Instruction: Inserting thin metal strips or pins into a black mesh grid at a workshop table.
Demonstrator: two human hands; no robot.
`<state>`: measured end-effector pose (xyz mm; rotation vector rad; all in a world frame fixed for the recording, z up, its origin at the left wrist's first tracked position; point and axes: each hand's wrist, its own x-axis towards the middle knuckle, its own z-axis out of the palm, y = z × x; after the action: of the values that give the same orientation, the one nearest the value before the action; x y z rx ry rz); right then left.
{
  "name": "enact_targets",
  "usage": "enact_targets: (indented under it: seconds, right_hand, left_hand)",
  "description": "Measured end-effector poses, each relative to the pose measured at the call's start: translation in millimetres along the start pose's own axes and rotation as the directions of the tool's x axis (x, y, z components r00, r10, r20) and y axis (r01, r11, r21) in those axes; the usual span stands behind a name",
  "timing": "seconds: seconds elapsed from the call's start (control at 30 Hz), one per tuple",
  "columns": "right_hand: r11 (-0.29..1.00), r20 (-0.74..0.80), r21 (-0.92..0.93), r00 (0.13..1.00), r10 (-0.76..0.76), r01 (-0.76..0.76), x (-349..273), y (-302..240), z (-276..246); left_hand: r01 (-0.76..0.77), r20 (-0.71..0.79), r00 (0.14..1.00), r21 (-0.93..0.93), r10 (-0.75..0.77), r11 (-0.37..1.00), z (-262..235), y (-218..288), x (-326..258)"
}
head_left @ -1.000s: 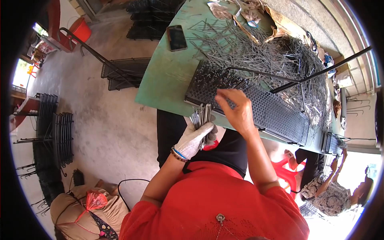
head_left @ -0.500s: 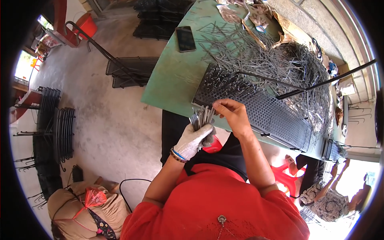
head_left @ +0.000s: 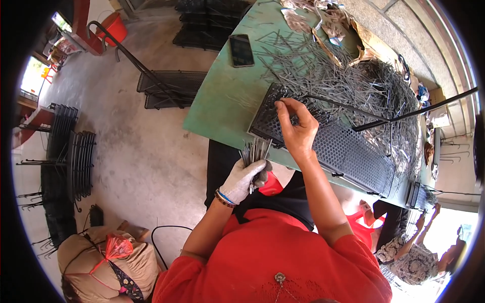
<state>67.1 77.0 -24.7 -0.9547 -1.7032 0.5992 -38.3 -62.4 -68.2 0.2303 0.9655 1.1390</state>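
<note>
My left hand [head_left: 245, 179], in a whitish glove, is closed around a bundle of thin metal rods [head_left: 255, 150], their ends fanned upward just off the table's near edge. Farther up, my bare right hand [head_left: 300, 129] is over a black perforated metal panel [head_left: 361, 160], thumb and fingertips pinched together; whatever they may hold is too small to make out. At the panel's left end, many metal rods [head_left: 317, 107] stick up from the holes, partly hidden behind my right hand. The panel lies along the table's near edge, with a long black bar rising from it.
On the green table [head_left: 214, 108] lie a big heap of loose metal rods [head_left: 323, 63], a phone [head_left: 241, 50] and torn brown paper [head_left: 371, 43]. Black racks [head_left: 81, 164] stand at left, near a red bucket [head_left: 112, 29]. Another person [head_left: 411, 252] works at the lower right.
My right hand has moved up and away from the rod bundle to over the panel's left end. My left hand keeps its hold on the bundle, nearly still.
</note>
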Motion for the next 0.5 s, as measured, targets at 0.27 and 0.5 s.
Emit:
enact_targets:
  seconds: [0.27,0.5]
  right_hand:
    - [0.996,0.003,-0.049,0.997,-0.076,0.077,-10.2,15.4,14.7]
    - [0.933,0.087,-0.149,0.944,-0.318,0.328,-12.0,19.8,13.9]
  left_hand:
    - [-0.036,0.010,0.999,-0.044,0.036,0.998,-13.0,1.6,1.1]
    - [-0.025,-0.027,0.999,-0.070,0.023,0.997,-16.5,3.0,2.5]
